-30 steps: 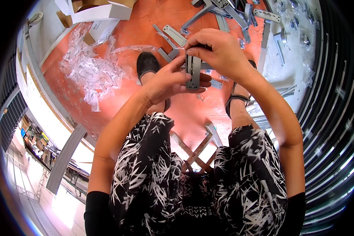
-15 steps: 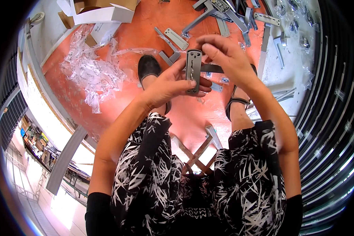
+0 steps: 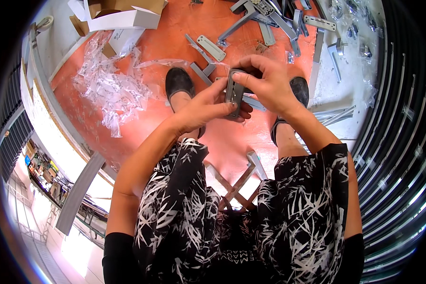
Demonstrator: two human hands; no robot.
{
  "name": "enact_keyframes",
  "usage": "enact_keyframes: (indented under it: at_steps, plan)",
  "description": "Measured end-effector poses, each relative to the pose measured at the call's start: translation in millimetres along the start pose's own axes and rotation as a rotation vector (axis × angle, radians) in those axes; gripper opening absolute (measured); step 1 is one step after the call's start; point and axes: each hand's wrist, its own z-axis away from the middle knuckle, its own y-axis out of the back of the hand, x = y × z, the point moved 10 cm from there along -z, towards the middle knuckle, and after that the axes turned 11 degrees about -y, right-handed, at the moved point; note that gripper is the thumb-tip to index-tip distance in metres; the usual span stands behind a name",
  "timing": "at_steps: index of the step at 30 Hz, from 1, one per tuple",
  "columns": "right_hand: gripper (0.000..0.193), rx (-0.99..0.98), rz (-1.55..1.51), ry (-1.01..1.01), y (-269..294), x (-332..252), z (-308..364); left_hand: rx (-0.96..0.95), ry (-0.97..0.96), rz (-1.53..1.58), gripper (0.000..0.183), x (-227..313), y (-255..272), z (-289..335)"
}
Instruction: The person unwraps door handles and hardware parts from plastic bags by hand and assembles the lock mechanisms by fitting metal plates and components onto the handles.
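Note:
Between both my hands, above the orange floor, is a grey door-handle plate (image 3: 232, 97) with slots and holes. My left hand (image 3: 206, 108) is closed around its lower part, with the thumb on the front face. The fingers of my right hand (image 3: 271, 86) curl over its top end, and that thumb presses on the face near the top. My fingers hide the back of the plate. Just beyond my hands lie a grey lever handle (image 3: 203, 72) and a separate pale grey plate (image 3: 211, 48).
A pile of grey handles (image 3: 270, 21) lies at the far right, with another handle (image 3: 336, 61) beside it. Crumpled clear plastic wrap (image 3: 111, 85) spreads on the left below a cardboard box (image 3: 132, 18). Long black profiles (image 3: 397, 142) line the right. Crossed wooden legs (image 3: 234, 187) stand between my knees.
My right hand has come down and left onto the plate's upper end. The plate has turned and tilted slightly; the dark bar seen beside it earlier is now out of sight.

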Motion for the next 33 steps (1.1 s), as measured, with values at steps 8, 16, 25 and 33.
enact_keyframes:
  at_steps: [8, 16, 25, 33]
  plan:
    - [0.024, -0.066, -0.155, -0.129, 7, 27, 3, -0.058, 0.041, -0.013, 0.064, -9, 4, -4]
    - [0.023, 0.49, 0.164, -0.038, 205, 63, 17, 0.362, 0.005, -0.099, 0.053, -24, 105, 15]
    - [0.026, 0.828, 0.945, -0.097, 243, 72, 34, 0.76, -0.179, -0.787, 0.033, 5, 169, 28]
    - [0.019, 0.505, 0.722, 0.311, 103, 17, 27, 0.77, 0.043, -1.462, 0.059, 12, 154, -2]
